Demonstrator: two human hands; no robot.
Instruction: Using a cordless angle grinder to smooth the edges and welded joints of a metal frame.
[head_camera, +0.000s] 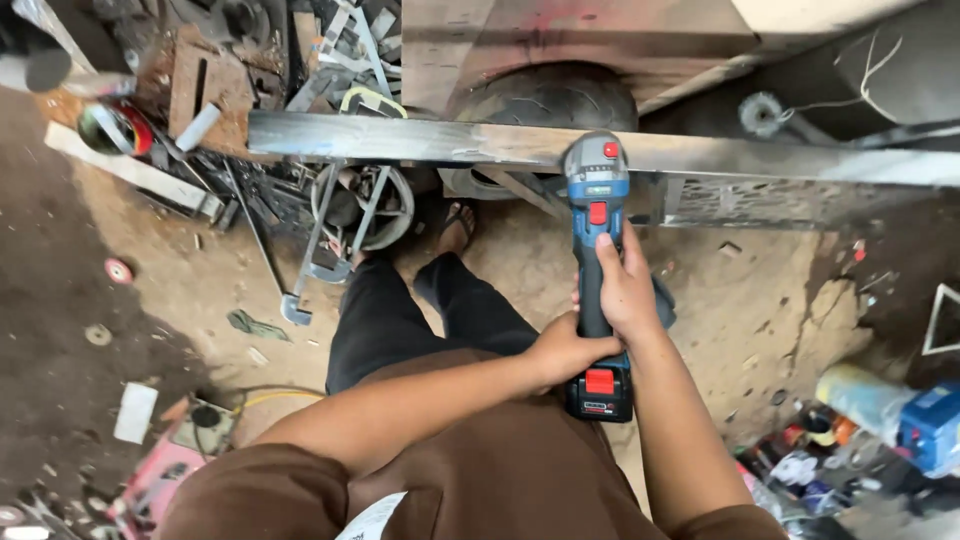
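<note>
Grinding work is under way at a long flat steel bar (420, 140) that runs across the view on a frame, in front of a dark tyre (550, 100). Both hands grip 1 blue cordless angle grinder (597, 200). The right hand (630, 290) wraps the tool's slim body with its fingers closed round it and the thumb lying up toward the red switch. The left hand (565, 350) closes round the lower end of the handle, just above the black battery pack (600, 392) with its red catch. The grinder's head sits at the near edge of the bar, touching it or just shy of it; the disc itself is hidden under the head, so contact cannot be told for sure.

As a judgement, the job looks to be in its middle: the bar's surface is streaked bright and dull along its length, with no clear line between finished and unfinished metal, so how much is left cannot be read.

Room to move is fair along the bar's near edge to both sides. Below the bar to the right hangs a perforated metal panel (760, 200), close under the tool's path. To the left, scrap strips, a wheel rim (365, 205) and rusty plates crowd the ground. The person's legs in black trousers (400, 320) stand on bare dirt floor (760, 310), with cans and clutter at the lower right.
</note>
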